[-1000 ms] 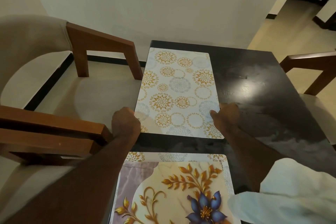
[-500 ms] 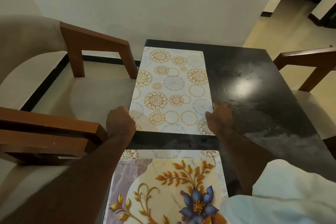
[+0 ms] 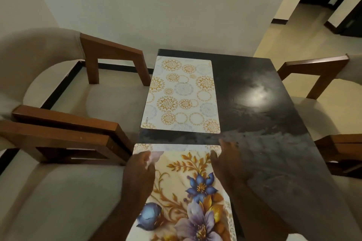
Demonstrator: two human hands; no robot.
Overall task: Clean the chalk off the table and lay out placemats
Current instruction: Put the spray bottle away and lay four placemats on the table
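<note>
Dark bench between chairs, circle mat laid far left, floral mat nearer; left hand pinching its raised corner, right hand at its right edge, grip unclear; next, probably lifting it level to the bare side.

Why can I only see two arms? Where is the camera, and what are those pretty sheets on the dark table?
The camera sits on the person's head, looking down, so you see only their arms. The left hand pinches a corner of the cream placemat with blue and gold flowers; the right hand is at the other corner, too blurred to tell its grip. Farther away lies a white placemat with gold circles. Under them is the glossy black table, with pale chalky smears.
</note>
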